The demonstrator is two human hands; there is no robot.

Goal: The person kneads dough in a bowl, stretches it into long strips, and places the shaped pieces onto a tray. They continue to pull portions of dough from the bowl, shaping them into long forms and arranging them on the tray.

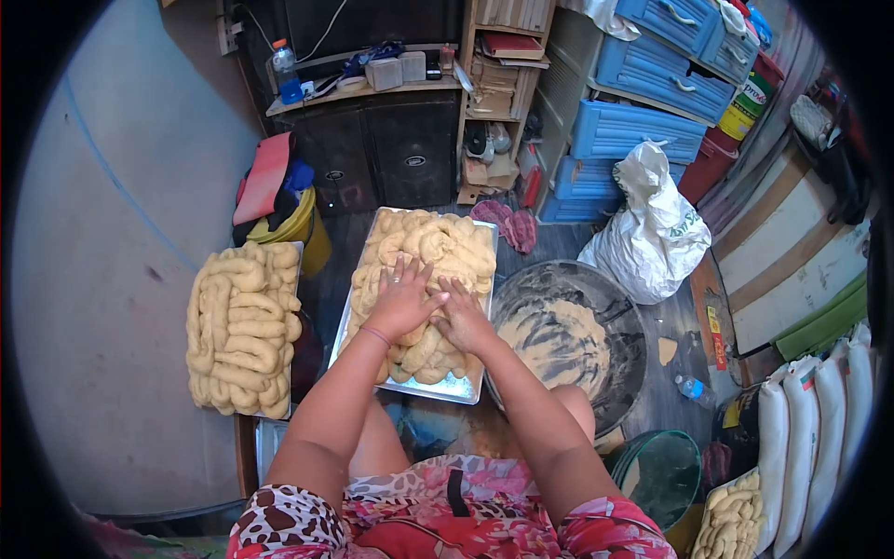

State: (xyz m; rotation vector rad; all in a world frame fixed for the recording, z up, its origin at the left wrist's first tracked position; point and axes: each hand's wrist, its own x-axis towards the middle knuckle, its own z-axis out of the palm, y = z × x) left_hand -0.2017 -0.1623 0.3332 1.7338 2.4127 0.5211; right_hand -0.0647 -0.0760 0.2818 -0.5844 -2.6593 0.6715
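Note:
A metal tray [458, 387] in front of me is heaped with thick rolls of pale dough [429, 244]. My left hand [403, 300] lies flat on the middle of the dough, fingers spread, a thin band at its wrist. Close beside it on the right, my right hand [464, 318] rests on the dough with its fingers apart, the two hands meeting near the thumbs. Neither hand grasps anything. Some of the dough under the palms is hidden.
At the left stands another tray of dough rolls [244, 331]. A wide black basin [622, 326] with floury residue is at the right, near a white sack [652, 228]. A yellow bucket [312, 233], blue drawers [638, 130], a green tub [663, 470] and upright sacks [803, 438] surround me.

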